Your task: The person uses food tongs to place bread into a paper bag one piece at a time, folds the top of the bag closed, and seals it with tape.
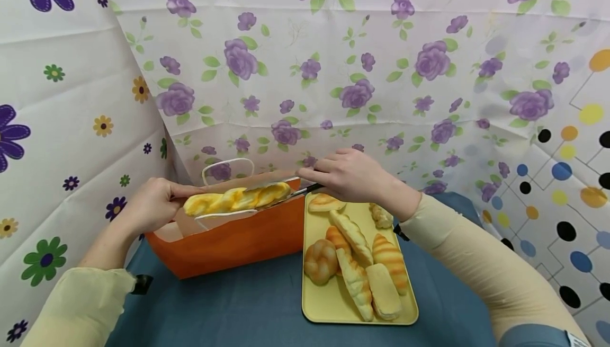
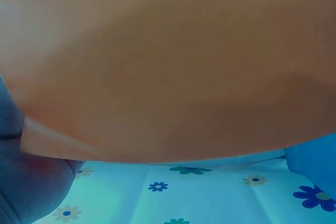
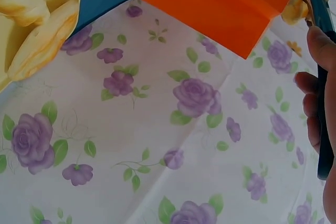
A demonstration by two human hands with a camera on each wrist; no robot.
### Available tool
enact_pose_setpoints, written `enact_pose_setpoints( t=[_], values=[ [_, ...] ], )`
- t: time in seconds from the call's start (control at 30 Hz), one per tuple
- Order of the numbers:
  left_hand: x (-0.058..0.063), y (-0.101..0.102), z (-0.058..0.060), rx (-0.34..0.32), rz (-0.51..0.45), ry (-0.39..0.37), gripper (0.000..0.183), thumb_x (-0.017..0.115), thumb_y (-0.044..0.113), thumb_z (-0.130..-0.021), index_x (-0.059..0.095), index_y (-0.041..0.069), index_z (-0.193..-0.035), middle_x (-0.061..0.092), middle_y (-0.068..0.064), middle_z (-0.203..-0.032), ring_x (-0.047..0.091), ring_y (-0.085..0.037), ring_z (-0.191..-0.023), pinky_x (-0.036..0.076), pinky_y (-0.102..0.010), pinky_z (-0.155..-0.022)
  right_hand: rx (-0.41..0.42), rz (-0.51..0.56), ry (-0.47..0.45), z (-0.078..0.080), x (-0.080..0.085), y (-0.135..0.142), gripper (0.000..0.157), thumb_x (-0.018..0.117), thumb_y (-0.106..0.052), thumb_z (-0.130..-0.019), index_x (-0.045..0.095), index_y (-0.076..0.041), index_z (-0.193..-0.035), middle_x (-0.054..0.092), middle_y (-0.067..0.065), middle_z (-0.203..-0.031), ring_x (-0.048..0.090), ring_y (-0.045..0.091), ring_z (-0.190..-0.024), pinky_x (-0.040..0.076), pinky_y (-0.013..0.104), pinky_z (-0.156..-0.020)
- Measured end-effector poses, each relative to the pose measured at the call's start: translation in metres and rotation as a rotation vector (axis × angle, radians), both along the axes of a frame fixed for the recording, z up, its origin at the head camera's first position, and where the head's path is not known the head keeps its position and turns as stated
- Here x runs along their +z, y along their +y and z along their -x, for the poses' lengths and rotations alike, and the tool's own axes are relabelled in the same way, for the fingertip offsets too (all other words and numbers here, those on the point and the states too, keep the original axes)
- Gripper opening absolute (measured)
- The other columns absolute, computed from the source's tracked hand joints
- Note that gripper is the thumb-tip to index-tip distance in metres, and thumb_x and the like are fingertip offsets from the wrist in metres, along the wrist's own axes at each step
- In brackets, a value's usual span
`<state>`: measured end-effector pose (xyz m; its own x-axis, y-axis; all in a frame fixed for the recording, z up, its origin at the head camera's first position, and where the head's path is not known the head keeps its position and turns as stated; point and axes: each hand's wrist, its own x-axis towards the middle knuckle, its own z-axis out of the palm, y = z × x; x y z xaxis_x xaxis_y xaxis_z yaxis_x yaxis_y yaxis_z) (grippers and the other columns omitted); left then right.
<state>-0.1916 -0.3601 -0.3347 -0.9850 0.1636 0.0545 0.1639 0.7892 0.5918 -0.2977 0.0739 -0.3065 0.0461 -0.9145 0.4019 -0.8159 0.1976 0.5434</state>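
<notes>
My right hand [image 1: 344,176] grips a pair of tongs [image 1: 307,190] with a dark handle, also seen along the right edge of the right wrist view. Held in the tongs' metal ends is a long yellow twisted bread [image 1: 236,200], level over the mouth of an orange paper bag [image 1: 233,241]. My left hand [image 1: 151,206] pinches the left edge of the bag's mouth, its index finger extended near the bread's left end. The bag's wall [image 2: 173,77] fills most of the left wrist view, with part of the hand at the left.
Right of the bag, a yellow tray [image 1: 312,304] carries several breads, among them a round knotted bun [image 1: 321,262] and a striped roll [image 1: 389,262]. White cord handles [image 1: 229,160] rise from the bag. A blue cloth [image 1: 257,304] covers the table; patterned curtains [image 1: 333,45] enclose it.
</notes>
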Motion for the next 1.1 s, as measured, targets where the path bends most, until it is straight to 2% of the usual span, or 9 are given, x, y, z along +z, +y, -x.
enact_pose_setpoints(
  t=[0.1, 0.23, 0.6, 0.7, 0.77, 0.87, 0.97, 1.1],
  values=[
    [0.0, 0.0, 0.001, -0.009, 0.016, 0.001, 0.058, 0.057, -0.019, -0.087, 0.078, 0.012, -0.133, 0.08, -0.016, -0.101, 0.041, -0.022, -0.049, 0.038, -0.029, -0.044, -0.028, -0.034, -0.015, 0.0, -0.001, -0.001, 0.044, 0.077, -0.029, -0.101, 0.07, -0.018, -0.143, 0.072, 0.0, -0.097, 0.065, 0.019, -0.074, 0.049, 0.034, -0.064],
    [0.0, 0.0, 0.001, -0.023, 0.009, 0.001, 0.062, 0.053, -0.022, -0.086, 0.079, 0.011, -0.131, 0.074, -0.021, -0.127, 0.036, -0.02, -0.046, 0.035, -0.029, -0.044, -0.049, -0.064, -0.032, 0.001, -0.003, -0.004, 0.046, 0.077, -0.033, -0.101, 0.069, -0.019, -0.144, 0.073, -0.001, -0.098, 0.067, 0.018, -0.076, 0.052, 0.034, -0.065],
    [0.0, 0.003, 0.001, -0.023, 0.014, -0.004, 0.06, 0.055, -0.021, -0.086, 0.08, 0.011, -0.13, 0.075, -0.022, -0.125, 0.038, -0.021, -0.048, 0.037, -0.029, -0.044, -0.089, -0.127, -0.078, 0.004, -0.006, -0.016, 0.045, 0.072, -0.03, -0.104, 0.065, -0.02, -0.147, 0.071, -0.001, -0.096, 0.057, 0.017, -0.064, 0.043, 0.033, -0.056],
    [0.0, 0.003, 0.001, -0.026, 0.02, 0.001, 0.058, 0.055, -0.02, -0.088, 0.08, 0.011, -0.13, 0.079, -0.018, -0.112, 0.037, -0.021, -0.047, 0.037, -0.029, -0.044, -0.092, -0.147, -0.124, 0.005, -0.006, -0.02, 0.044, 0.072, -0.028, -0.104, 0.065, -0.02, -0.147, 0.074, 0.0, -0.101, 0.06, 0.018, -0.066, 0.046, 0.034, -0.058],
    [0.001, 0.003, 0.001, -0.026, 0.033, 0.008, 0.054, 0.057, -0.018, -0.09, 0.079, 0.01, -0.13, 0.079, -0.013, -0.095, 0.038, -0.02, -0.047, 0.037, -0.029, -0.044, -0.094, -0.16, -0.154, 0.005, -0.006, -0.022, 0.043, 0.071, -0.027, -0.104, 0.066, -0.019, -0.146, 0.075, 0.001, -0.104, 0.063, 0.018, -0.068, 0.048, 0.034, -0.059],
    [0.001, 0.003, 0.002, -0.026, 0.052, 0.018, 0.049, 0.06, -0.014, -0.092, 0.08, 0.011, -0.13, 0.068, -0.005, -0.069, 0.039, -0.02, -0.047, 0.038, -0.028, -0.044, -0.099, -0.18, -0.19, 0.005, -0.005, -0.027, 0.044, 0.073, -0.03, -0.103, 0.066, -0.02, -0.145, 0.077, 0.0, -0.107, 0.067, 0.017, -0.072, 0.051, 0.034, -0.061],
    [0.001, 0.004, 0.002, -0.028, 0.062, 0.026, 0.047, 0.061, -0.012, -0.094, 0.08, 0.012, -0.129, 0.057, -0.002, -0.058, 0.04, -0.019, -0.046, 0.038, -0.029, -0.043, -0.104, -0.207, -0.208, 0.004, -0.005, -0.033, 0.044, 0.074, -0.034, -0.103, 0.066, -0.02, -0.144, 0.077, -0.001, -0.107, 0.067, 0.016, -0.072, 0.051, 0.034, -0.06],
    [-0.001, 0.005, 0.001, -0.026, 0.058, 0.026, 0.049, 0.059, -0.013, -0.094, 0.08, 0.013, -0.13, 0.054, -0.002, -0.055, 0.037, -0.018, -0.044, 0.036, -0.029, -0.042, -0.118, -0.248, -0.202, 0.003, -0.005, -0.039, 0.043, 0.073, -0.035, -0.103, 0.065, -0.021, -0.143, 0.074, -0.003, -0.101, 0.062, 0.015, -0.067, 0.047, 0.034, -0.057]
  ],
)
